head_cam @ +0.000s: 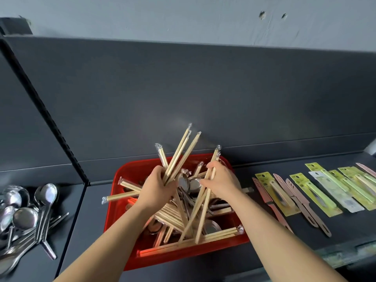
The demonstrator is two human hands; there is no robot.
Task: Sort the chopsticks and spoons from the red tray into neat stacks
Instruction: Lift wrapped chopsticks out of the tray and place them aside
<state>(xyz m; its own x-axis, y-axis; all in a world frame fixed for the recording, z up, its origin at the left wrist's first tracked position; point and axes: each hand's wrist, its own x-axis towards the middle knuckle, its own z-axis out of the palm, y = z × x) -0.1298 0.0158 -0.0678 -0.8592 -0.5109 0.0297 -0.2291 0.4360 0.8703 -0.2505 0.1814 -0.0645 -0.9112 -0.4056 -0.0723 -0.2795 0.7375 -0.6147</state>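
Note:
A red tray [122,174] sits on the dark shelf, full of tangled wrapped wooden chopsticks [215,235] and metal spoons [194,184]. My left hand [156,188] is over the tray's middle, shut on a bundle of wrapped chopsticks [181,151] that fans up and to the right. My right hand [221,182] is just to its right, gripping a few more chopsticks [203,202] that slant down into the tray. A loose pile of metal spoons [26,212] lies on the shelf at far left.
Packaged peelers and pink knives [317,190] lie in a row on the shelf to the right of the tray. A dark back panel [203,94] rises behind. A slotted upright [50,119] divides the left shelf section from this one.

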